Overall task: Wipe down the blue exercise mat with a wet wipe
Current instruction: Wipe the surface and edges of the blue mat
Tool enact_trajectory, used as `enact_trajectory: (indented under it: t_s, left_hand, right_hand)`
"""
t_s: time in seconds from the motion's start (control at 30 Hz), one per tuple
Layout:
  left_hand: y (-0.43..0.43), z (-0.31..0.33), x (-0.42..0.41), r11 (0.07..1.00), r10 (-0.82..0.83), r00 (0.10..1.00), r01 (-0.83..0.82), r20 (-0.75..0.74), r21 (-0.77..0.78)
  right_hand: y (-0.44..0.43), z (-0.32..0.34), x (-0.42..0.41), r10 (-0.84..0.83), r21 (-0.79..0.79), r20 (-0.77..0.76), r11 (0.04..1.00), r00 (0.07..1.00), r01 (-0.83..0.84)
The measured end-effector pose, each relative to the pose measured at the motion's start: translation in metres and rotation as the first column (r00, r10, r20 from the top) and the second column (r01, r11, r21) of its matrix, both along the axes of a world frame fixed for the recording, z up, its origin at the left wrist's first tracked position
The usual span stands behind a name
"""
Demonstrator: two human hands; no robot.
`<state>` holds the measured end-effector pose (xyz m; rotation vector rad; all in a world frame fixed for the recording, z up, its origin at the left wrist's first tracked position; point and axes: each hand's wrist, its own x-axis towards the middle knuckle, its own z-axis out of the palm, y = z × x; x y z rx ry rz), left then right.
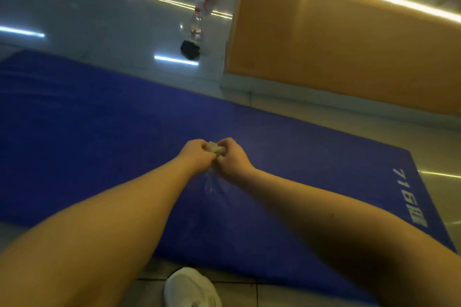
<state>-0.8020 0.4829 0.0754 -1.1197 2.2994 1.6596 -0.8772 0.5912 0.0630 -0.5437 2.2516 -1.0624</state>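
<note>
I have the wet wipe [215,149] bunched between my left hand [197,154] and right hand [230,157], both pinching it above the blue exercise mat [99,132]; spreading it flat first should cover more surface.

Most of wet wipe [214,149] hidden by fingers [230,146].

Open mat both sides, wall far right

We have broad blue mat [99,132] surface to sweep left and right of our left hand [197,154] and right hand [233,161], which meet mid-mat gripping the wipe [214,150]. The orange wall [349,52] rises near the far right edge; a bottle [195,26] and black object [190,50] stand beyond the far edge; a white shoe [192,289] sits at the near edge.
</note>
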Motion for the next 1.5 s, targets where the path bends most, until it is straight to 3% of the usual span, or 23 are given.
enact_trajectory:
  t_s: [0.1,0.2,0.27,0.37,0.57,0.67,0.8,0.87,0.93,1.0,1.13,1.23,1.37,1.5]
  left_hand:
    - [0.012,0.01,0.007,0.986,0.027,1.0,-0.03,-0.015,-0.163]
    - [0.028,0.021,0.019,0.972,0.057,0.998,-0.05,0.022,-0.229]
    - [0.039,0.032,0.027,0.97,0.049,0.999,-0.042,0.022,-0.24]
    - [0.054,0.05,0.038,0.972,-0.05,0.999,0.048,-0.001,-0.232]
    - [0.055,0.049,0.05,0.959,-0.221,0.975,0.222,0.03,-0.173]
    - [0.049,0.017,0.049,0.936,-0.262,0.959,0.281,0.11,-0.214]
    - [0.04,-0.034,0.043,0.89,-0.295,0.902,0.379,0.315,-0.252]
    - [0.033,-0.059,0.039,0.862,-0.314,0.853,0.44,0.417,-0.252]
    - [0.026,-0.082,0.034,0.819,-0.319,0.801,0.502,0.507,-0.278]
    - [0.02,-0.099,0.031,0.749,-0.309,0.767,0.561,0.562,-0.353]
    - [0.007,-0.119,0.018,0.642,-0.276,0.713,0.636,0.644,-0.429]
    - [0.0,-0.132,0.008,0.65,-0.246,0.69,0.638,0.681,-0.412]
    - [0.002,-0.144,-0.009,0.686,-0.233,0.672,0.626,0.703,-0.371]
    - [0.001,-0.151,-0.015,0.683,-0.236,0.652,0.639,0.721,-0.354]
  right_hand:
    - [0.013,0.014,0.002,-0.143,0.211,-0.092,0.964,0.986,0.159]
    - [0.029,0.032,0.01,-0.208,0.273,-0.112,0.934,0.972,0.231]
    - [0.033,0.043,0.015,-0.235,0.166,0.03,0.96,0.971,0.227]
    - [0.035,0.07,0.036,-0.256,-0.03,0.465,0.952,0.848,0.304]
    - [0.036,0.061,0.045,-0.149,-0.072,0.529,0.973,0.835,0.22]
    - [0.036,0.014,0.032,-0.184,-0.02,0.406,0.978,0.895,0.209]
    - [0.06,-0.052,0.003,-0.22,0.244,-0.022,0.945,0.975,0.218]
    - [0.074,-0.082,-0.012,-0.12,0.355,-0.125,0.921,0.985,0.157]
    - [0.089,-0.113,-0.018,0.111,0.535,-0.207,0.845,0.972,0.017]
    - [0.1,-0.141,-0.017,0.254,0.654,-0.236,0.755,0.938,-0.04]
    - [0.085,-0.169,-0.033,0.198,0.651,-0.29,0.758,0.936,0.042]
    - [0.042,-0.173,-0.05,0.184,0.632,-0.32,0.772,0.929,0.064]
    - [-0.005,-0.171,-0.053,0.328,0.601,-0.291,0.794,0.898,-0.095]
    - [0.007,-0.174,-0.086,0.366,0.64,-0.311,0.763,0.877,-0.091]
